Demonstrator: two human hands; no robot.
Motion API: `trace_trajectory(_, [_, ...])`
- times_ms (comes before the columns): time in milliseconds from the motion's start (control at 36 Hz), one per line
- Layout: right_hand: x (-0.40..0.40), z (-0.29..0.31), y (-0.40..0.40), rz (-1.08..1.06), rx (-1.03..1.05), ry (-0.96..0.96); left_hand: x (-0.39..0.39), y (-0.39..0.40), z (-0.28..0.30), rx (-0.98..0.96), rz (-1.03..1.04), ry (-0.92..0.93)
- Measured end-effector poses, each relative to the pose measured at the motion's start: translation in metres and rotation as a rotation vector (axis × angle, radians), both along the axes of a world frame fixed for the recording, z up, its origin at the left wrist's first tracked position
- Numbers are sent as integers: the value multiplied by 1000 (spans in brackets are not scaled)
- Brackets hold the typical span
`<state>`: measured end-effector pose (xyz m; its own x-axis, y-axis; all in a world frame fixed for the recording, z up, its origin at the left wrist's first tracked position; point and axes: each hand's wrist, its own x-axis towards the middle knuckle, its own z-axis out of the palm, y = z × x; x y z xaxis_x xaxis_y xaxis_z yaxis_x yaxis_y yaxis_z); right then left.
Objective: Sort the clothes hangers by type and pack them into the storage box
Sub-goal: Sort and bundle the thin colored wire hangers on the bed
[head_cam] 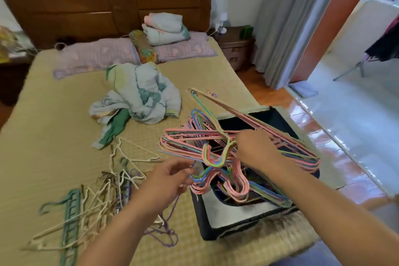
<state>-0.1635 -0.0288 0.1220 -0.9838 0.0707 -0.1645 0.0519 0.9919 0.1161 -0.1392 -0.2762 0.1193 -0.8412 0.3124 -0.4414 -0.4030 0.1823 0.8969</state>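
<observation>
Over the storage box (228,220), head view: a tangled bundle of thin coated hangers (218,147), mostly pink with blue, green and yellow strands, hooks gathered near the middle, shoulders fanned out past the box's far and right rims. The box was dark-walled with a pale lining, open-topped, and sat on the bed's near right corner.

Right hand (254,149): fingers curled around the bundle just right of the hooks, above the box. Left hand (170,177): just left of the box, fingers bent and pinching the hook ends of the bundle.

Left of the box, loose on the woven bed mat (54,114): a heap of cream and brown wire hangers (103,196), a green multi-rung hanger (71,222), and a purple hanger (164,233) nearer the box.

Beyond the box: a crumpled pale blanket (140,97), lilac pillows (95,56), folded bedding (164,28), and a dark wooden headboard (108,2). Right of the box: grey curtain (285,24) and glossy tiled floor (345,119).
</observation>
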Motion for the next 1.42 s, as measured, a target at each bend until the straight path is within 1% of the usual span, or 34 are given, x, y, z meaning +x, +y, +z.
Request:
trace_trajectory(139, [-10,-20,11,134,-52,-9,7,35,-12,-94,38,-44])
trace_trajectory(278, [-15,-28,10,204,-76,70,14,56,-10,-68,75,-82])
trace_trajectory(361, [-21,-29,10,196,-90,81,15,60,-9,-75,117,-81])
trace_trajectory(556, [-29,-41,8,130,-135,-62,17,71,-13,-114,230,-85])
trace_trajectory(694, [-38,-37,14,155,-196,-146,19,63,-15,-80,296,-112])
trace_trajectory(806, [-44,-37,16,126,-267,-255,18,58,-14,-77,317,-128])
trace_trajectory(917, [-52,-34,19,118,-342,-314,18,54,-10,-73,320,-127])
trace_trajectory(1056, [-57,-29,23,123,-377,-374,18,50,-7,-67,337,-108])
trace_trajectory(1250, [-56,-31,21,113,-335,-325,17,41,-8,-64,343,-123])
trace_trajectory(1417, [-33,-26,12,149,-213,-92,20,36,-8,-65,323,-125])
